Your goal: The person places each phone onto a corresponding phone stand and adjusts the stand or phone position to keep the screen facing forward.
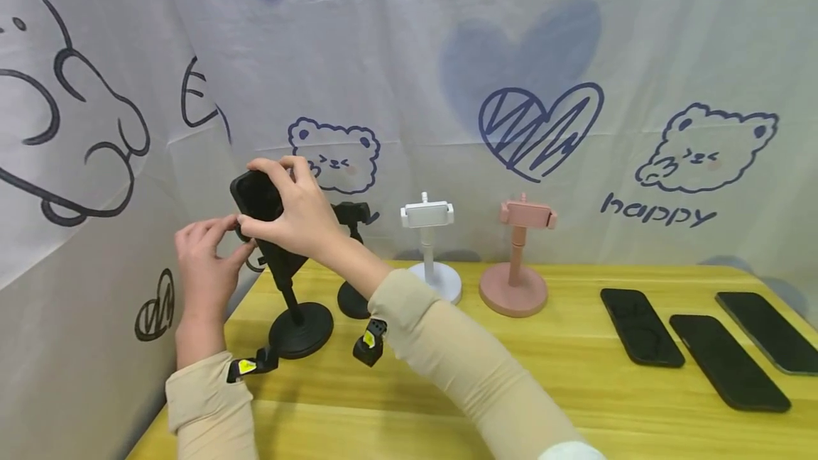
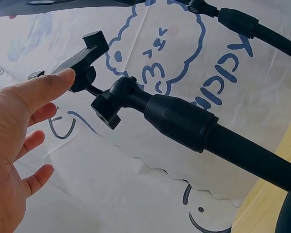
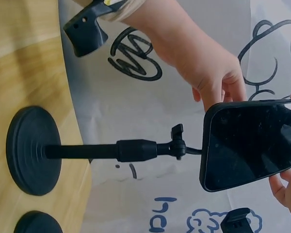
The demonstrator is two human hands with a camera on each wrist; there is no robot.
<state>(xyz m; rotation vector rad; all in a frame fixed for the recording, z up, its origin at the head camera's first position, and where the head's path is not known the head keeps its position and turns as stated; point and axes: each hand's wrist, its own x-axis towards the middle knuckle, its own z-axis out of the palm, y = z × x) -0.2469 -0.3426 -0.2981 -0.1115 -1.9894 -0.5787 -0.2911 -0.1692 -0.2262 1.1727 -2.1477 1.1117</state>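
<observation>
Black phone [image 1: 257,196], glossy dark screen facing the person, leaning, gripped in right hand [image 1: 299,206], apart from clamp [image 2: 80,63] | black stand [image 3: 136,150], round base flat on yellow table [image 1: 607,407], pole upright, top clamp held by left hand [image 1: 206,261]

Right wrist: phone [image 3: 250,148] cropped; clamp [image 2: 81,59] hidden

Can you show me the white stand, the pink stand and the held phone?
White stand [image 1: 428,250], head view: on its pole.
Pink stand [image 1: 516,261], head view: on its pole.
Held phone [image 3: 252,145], right wrist view: on its dark screen.
</observation>
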